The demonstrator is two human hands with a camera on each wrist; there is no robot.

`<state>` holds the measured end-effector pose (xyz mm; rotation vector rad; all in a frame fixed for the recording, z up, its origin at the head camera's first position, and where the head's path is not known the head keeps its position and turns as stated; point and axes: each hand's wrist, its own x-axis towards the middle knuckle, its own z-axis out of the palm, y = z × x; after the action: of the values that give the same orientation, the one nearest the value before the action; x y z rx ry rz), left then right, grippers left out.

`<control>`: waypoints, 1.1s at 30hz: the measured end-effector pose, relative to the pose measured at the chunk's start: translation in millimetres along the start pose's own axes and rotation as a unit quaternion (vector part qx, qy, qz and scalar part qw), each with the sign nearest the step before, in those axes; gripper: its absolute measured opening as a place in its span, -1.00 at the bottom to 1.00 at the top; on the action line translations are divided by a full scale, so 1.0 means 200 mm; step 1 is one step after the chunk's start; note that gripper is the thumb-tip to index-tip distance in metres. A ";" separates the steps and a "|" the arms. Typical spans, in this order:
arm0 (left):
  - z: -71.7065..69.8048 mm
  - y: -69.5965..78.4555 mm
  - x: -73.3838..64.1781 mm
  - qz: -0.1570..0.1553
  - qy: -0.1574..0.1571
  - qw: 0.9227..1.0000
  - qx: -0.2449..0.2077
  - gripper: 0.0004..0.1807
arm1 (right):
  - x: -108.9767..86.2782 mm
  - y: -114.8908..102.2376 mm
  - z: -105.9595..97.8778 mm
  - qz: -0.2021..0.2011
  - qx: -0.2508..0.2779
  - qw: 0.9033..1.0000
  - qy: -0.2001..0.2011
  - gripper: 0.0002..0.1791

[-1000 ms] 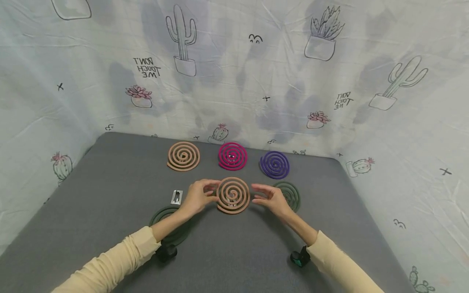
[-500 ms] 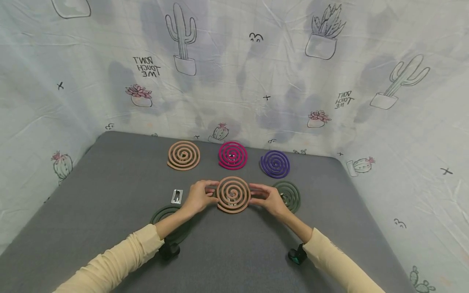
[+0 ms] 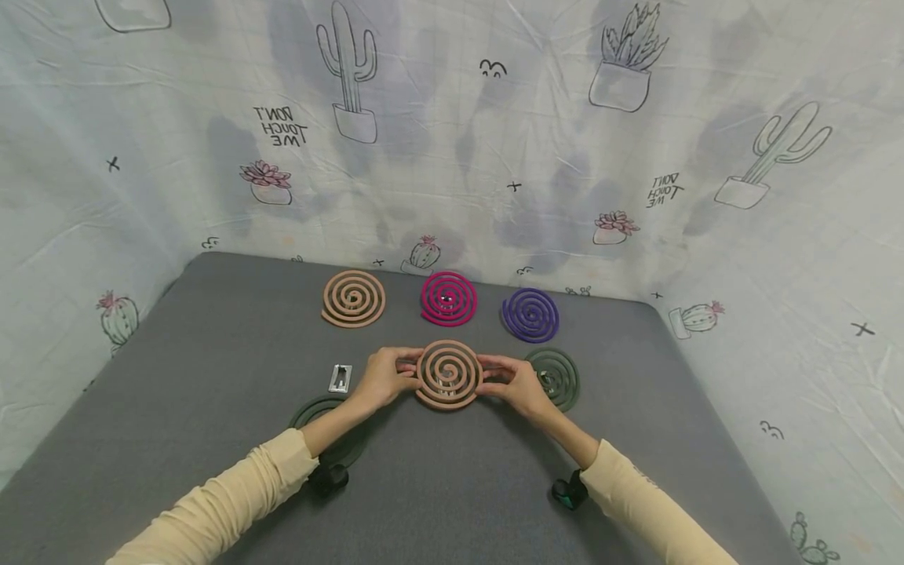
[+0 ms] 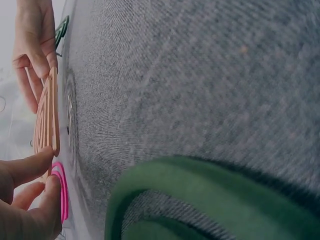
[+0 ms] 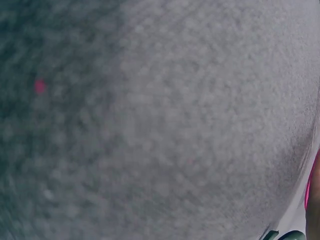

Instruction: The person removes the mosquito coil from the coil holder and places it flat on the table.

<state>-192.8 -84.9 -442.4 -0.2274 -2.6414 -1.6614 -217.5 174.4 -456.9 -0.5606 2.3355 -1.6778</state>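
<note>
A light brown mosquito coil (image 3: pixel 449 375) is held by its rim between both hands near the middle of the table. My left hand (image 3: pixel 384 380) pinches its left edge between thumb and fingers; the left wrist view shows this grip at the near edge of the coil (image 4: pixel 47 115). On the opposite edge, my right hand (image 3: pixel 521 384) holds the rim with thumb and fingertips. The coil shows almost edge-on in the left wrist view, just above the grey cloth. A small metal stand (image 3: pixel 446 388) shows through its rings. Only a sliver of the right hand (image 5: pixel 314 200) enters the right wrist view.
Along the back lie an orange-tan coil (image 3: pixel 354 299), a pink coil (image 3: pixel 449 299) and a purple coil (image 3: pixel 530 315). One green coil (image 3: pixel 561 377) is behind the right hand, another green coil (image 3: pixel 311 410) under the left forearm. A loose metal stand (image 3: pixel 340 378) lies left.
My right hand has moved left, from a small gap beside the coil to a grip on its right edge. The left hand and the coil have barely moved.
</note>
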 end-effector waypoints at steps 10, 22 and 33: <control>-0.01 0.01 0.00 -0.001 -0.007 1.000 -0.004 -0.49 | 0.00 -0.01 -0.02 0.001 0.013 1.000 -0.005 -0.36; -0.03 0.01 -0.01 0.009 -0.027 0.999 -0.034 -0.52 | 0.00 -0.03 -0.05 -0.009 0.047 0.998 -0.029 -0.36; -0.06 0.04 -0.03 0.005 -0.047 0.997 -0.057 -0.52 | -0.02 -0.05 -0.06 -0.013 0.057 0.998 -0.034 -0.37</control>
<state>-186.2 -92.4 -431.2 -0.3272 -2.6070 -1.8443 -216.6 183.5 -444.4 -0.6180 2.1789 -1.7610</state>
